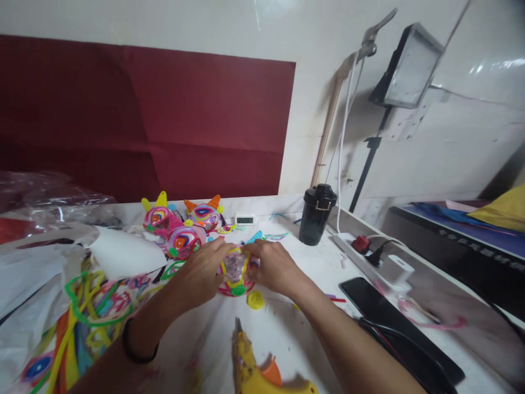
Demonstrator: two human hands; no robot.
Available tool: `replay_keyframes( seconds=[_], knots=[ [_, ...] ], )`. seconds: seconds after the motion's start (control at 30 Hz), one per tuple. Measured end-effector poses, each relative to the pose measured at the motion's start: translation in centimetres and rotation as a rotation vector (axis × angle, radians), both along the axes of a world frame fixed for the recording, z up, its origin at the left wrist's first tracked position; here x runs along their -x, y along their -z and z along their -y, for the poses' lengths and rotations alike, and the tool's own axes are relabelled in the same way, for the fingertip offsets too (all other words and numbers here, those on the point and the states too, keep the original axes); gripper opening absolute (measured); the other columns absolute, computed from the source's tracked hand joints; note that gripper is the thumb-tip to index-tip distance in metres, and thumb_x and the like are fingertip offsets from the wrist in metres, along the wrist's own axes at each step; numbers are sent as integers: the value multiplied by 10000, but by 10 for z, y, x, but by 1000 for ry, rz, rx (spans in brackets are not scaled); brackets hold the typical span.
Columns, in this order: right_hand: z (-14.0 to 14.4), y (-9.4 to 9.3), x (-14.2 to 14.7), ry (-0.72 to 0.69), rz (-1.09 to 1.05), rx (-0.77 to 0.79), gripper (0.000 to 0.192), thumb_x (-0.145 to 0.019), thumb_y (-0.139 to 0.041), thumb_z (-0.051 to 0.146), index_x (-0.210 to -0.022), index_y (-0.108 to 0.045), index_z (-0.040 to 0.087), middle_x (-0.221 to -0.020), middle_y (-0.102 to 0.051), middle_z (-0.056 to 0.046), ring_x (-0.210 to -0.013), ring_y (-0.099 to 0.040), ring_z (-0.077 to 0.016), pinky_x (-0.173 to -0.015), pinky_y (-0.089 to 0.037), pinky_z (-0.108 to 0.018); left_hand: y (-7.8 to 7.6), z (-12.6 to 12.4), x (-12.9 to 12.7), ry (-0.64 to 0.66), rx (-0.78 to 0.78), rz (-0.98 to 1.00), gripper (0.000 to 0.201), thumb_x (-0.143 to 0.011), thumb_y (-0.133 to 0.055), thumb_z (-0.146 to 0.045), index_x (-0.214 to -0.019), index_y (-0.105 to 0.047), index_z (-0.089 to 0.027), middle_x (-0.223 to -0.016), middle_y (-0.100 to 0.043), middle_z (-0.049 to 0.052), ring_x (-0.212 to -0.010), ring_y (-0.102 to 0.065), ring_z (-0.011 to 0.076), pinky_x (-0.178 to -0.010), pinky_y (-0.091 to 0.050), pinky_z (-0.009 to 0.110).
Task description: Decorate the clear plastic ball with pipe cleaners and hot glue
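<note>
Both of my hands are around a colourful fuzzy craft piece (235, 268) on the white table. It has yellow edging, a greyish see-through middle, a green tip and a pink rim. My left hand (204, 271) grips its left side, and my right hand (275, 264) has its fingers curled on the right edge. Just below the piece lies a yellow disc (255, 299). Closer to me is a yellow glue gun (251, 358) with an orange trigger, its nozzle pointing away from me.
Similar fuzzy pieces (186, 241) with horns sit behind my left hand. Pipe cleaners (80, 328) and white paper (127, 253) cover the left. On the right are a black bottle (318, 216), a phone (394, 323), and a power strip (367, 262). A small digital display (245, 220) stands by the wall.
</note>
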State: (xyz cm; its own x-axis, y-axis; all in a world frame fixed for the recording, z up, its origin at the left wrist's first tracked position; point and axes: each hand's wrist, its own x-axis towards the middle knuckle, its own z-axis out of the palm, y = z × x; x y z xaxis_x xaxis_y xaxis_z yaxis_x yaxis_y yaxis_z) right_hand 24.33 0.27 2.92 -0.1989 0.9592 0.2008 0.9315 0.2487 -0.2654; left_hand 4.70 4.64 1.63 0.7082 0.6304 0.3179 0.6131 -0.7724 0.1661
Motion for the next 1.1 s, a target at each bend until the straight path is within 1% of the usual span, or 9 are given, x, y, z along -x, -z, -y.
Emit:
replay_keyframes(
  seconds=[0.13, 0.3, 0.4, 0.53, 0.63, 0.73, 0.87, 1.0, 1.1],
  knots=[
    [-1, 1, 0, 8, 29, 2, 396, -759, -697, 278, -1154, -714, 256, -1046, -733, -63, -951, -669, -245, -768, -432, -300, 0, -3, 1, -18, 45, 20, 491, -705, -479, -41, -1157, -604, -185, -1109, -611, 79, -1101, -573, 247, -982, -462, 380],
    [1, -1, 2, 6, 70, 7, 302, -800, -667, 297, -1091, -743, 271, -1011, -727, -65, -928, -677, -251, -752, -423, -314, -2, -2, -1, -19, 62, 11, 469, -715, -489, -44, -1133, -643, -190, -1084, -611, 75, -1063, -581, 238, -956, -469, 369],
    [2, -3, 3, 1, 98, 13, 281, -832, -630, 300, -1085, -749, 270, -1016, -720, -77, -936, -678, -259, -767, -417, -335, -2, -1, 0, -28, 50, 5, 444, -717, -509, -60, -1122, -649, -179, -1076, -614, 79, -1046, -582, 244, -940, -472, 377],
    [3, -4, 4, -9, 126, 24, 238, -841, -625, 311, -1032, -757, 258, -1019, -713, -83, -959, -672, -270, -785, -408, -359, -1, -1, 1, -25, 39, -1, 393, -763, -542, -117, -1135, -647, -188, -1082, -619, 79, -1041, -582, 252, -925, -473, 377],
    [4, -5, 5, -9, 138, 27, 217, -851, -609, 288, -1003, -755, 239, -1020, -706, -92, -983, -665, -274, -794, -399, -368, -3, 0, 1, -15, 47, -13, 346, -814, -552, -173, -1146, -648, -187, -1067, -616, 79, -1017, -583, 247, -900, -470, 367],
    [5, -6, 5, -9, 141, 27, 227, -855, -598, 276, -1018, -748, 227, -1029, -701, -97, -996, -662, -278, -796, -393, -374, -7, 0, 1, -17, 78, -20, 349, -817, -566, -181, -1155, -649, -200, -1073, -620, 72, -1024, -579, 240, -909, -463, 355],
    [6, -7, 5, -6, 137, 27, 261, -847, -608, 278, -1072, -735, 243, -1036, -704, -87, -1002, -661, -277, -795, -390, -371, -10, 1, 1, -47, 78, 2, 413, -759, -607, -147, -1167, -632, -204, -1104, -626, 65, -1095, -564, 256, -957, -446, 373],
    [7, -8, 5, -3, 132, 35, 254, -850, -616, 289, -1070, -738, 256, -1020, -708, -75, -987, -664, -272, -781, -392, -358, -12, 2, 2, -108, 43, 14, 341, -715, -653, -144, -1054, -642, -184, -1068, -624, 64, -1080, -574, 261, -935, -462, 372],
    [8, -9, 5, -5, 130, 41, 267, -848, -624, 286, -1089, -737, 262, -1032, -705, -78, -985, -664, -276, -786, -393, -360, -14, 3, 2, -138, 58, -12, 344, -707, -677, -137, -1046, -649, -185, -1068, -628, 63, -1087, -577, 262, -930, -468, 369]
  ],
)
